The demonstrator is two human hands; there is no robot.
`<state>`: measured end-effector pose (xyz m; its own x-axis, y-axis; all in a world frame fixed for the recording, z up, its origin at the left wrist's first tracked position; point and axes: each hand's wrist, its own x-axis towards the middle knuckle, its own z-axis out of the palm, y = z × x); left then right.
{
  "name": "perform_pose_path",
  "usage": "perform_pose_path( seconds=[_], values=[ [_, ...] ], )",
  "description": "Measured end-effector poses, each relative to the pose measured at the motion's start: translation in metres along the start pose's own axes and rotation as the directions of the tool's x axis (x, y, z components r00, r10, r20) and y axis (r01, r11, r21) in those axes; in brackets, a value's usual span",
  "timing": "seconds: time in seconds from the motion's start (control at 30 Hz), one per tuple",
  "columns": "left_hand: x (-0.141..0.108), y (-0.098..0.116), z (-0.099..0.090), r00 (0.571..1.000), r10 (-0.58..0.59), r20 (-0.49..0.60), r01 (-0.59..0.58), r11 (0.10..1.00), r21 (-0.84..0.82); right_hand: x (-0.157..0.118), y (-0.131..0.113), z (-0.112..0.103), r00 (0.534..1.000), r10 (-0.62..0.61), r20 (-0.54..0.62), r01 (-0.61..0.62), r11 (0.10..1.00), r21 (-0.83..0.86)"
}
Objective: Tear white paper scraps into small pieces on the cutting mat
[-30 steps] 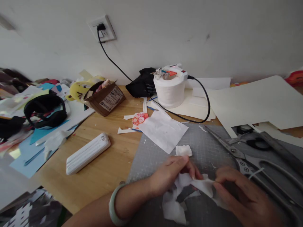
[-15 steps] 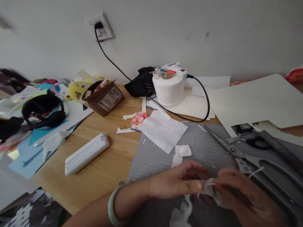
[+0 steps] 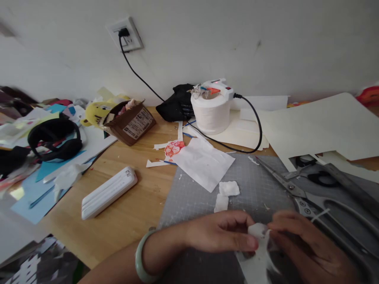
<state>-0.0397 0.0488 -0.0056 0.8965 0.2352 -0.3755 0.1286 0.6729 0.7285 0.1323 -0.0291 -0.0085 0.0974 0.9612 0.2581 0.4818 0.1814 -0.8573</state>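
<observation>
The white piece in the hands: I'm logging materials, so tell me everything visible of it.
The white piece looks like thin paper or tissue, with an uneven top edge. The left hand grips its upper left side, the right hand its upper right edge. It extends down over the gray mat and out of view; contact there is unclear.

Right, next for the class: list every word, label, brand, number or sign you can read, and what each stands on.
No text is readable.
Cardboard box: printed label, too small and blurred.
White power bank: dark marks at one end, too small to tell.
Cutting mat: grid lines, no readable numbers.
</observation>
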Motion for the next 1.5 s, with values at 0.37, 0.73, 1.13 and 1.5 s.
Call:
perform_pose_path(
  seconds=[0.37, 0.73, 1.13, 1.5],
  values=[
    [0.002, -0.005, -0.001, 0.954, 0.181, -0.239, -0.176, 0.984, 0.04, -0.009, 0.014, 0.006, 0.973, 0.213, -0.085, -0.212, 0.977, 0.022],
    [0.003, -0.009, 0.0, 0.963, 0.225, -0.147, -0.209, 0.971, 0.113, -0.007, 0.012, 0.017, 0.998, 0.003, 0.062, -0.004, 1.0, 0.02],
    [0.002, -0.009, 0.001, 0.973, 0.187, -0.134, -0.162, 0.971, 0.178, -0.009, 0.013, 0.008, 0.936, 0.242, 0.256, -0.266, 0.962, 0.063],
    [0.0, -0.005, 0.001, 0.963, 0.261, -0.06, -0.218, 0.894, 0.392, -0.006, -0.002, 0.016, 0.749, 0.563, 0.35, -0.663, 0.647, 0.377]
  ],
)
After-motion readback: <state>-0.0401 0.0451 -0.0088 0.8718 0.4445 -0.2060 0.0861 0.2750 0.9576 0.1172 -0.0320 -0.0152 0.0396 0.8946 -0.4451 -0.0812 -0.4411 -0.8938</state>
